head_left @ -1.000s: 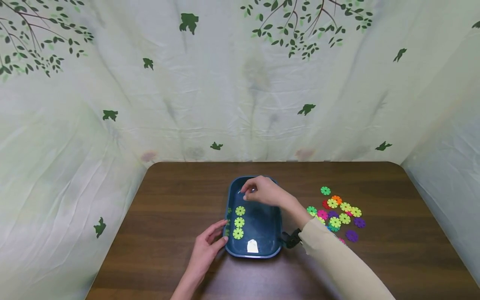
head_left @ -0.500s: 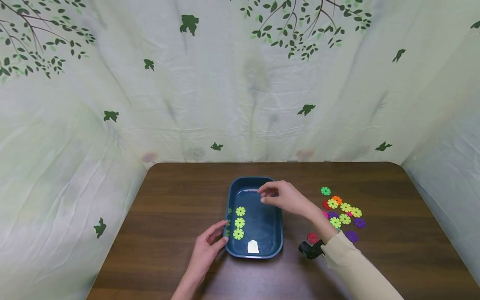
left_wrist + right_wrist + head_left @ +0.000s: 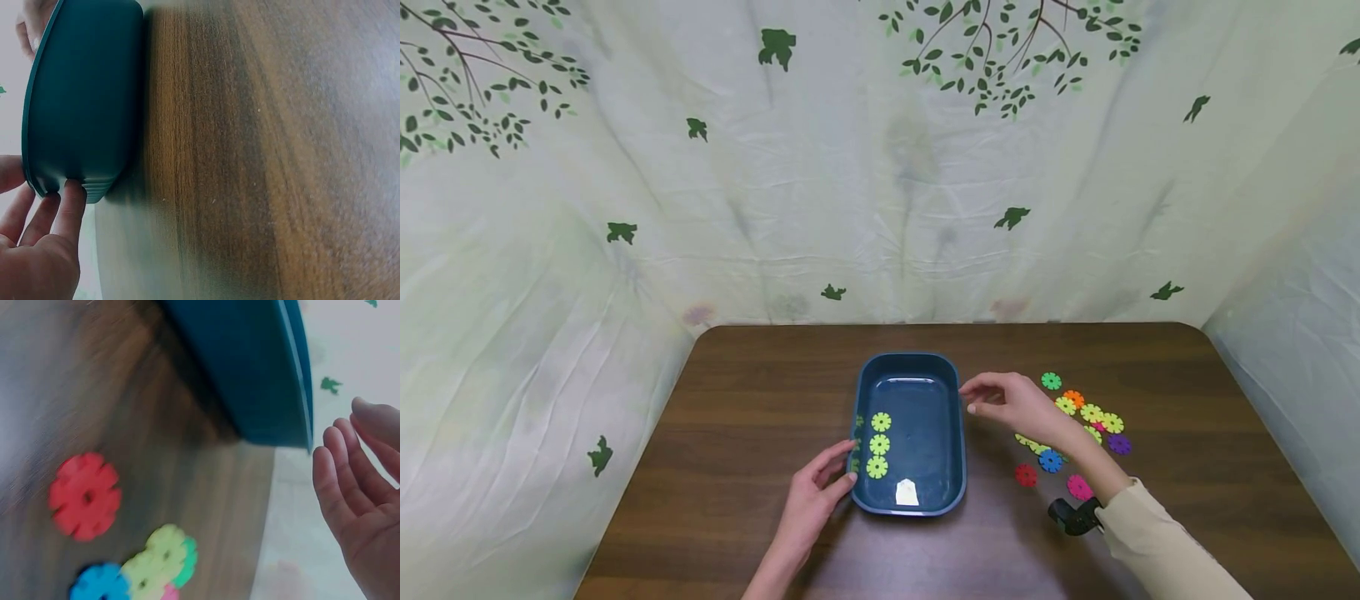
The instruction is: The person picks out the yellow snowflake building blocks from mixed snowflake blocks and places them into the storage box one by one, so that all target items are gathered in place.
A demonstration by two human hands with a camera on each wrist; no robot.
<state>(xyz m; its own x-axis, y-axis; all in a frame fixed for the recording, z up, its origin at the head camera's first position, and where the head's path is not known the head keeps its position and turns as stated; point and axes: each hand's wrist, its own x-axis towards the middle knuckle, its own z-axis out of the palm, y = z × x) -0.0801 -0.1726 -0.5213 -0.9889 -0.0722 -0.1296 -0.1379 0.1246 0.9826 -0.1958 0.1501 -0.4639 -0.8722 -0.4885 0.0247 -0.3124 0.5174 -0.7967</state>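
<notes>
- Blue tray [image 3: 923, 437] lies between my hands, long axis running away from me.
- My left hand [image 3: 811, 495] pinches its rim beside three yellow discs [image 3: 879, 444].
- My right hand [image 3: 1018, 408], fingers loosely parted, holding nothing, hovers beside the opposite rim.

R slv [image 3: 1168, 542]: cream, plain, loose, wrinkled | R wrist cam [image 3: 1075, 517]: blk, rounded

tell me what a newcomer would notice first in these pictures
Probably the bright coloured discs strewn on the brown table, right of centre. Next, the dark blue tray left of them, with three yellow-green discs lined up inside along its left side. The left hand touches the tray's left side, and the right hand hangs empty by its right.
</notes>
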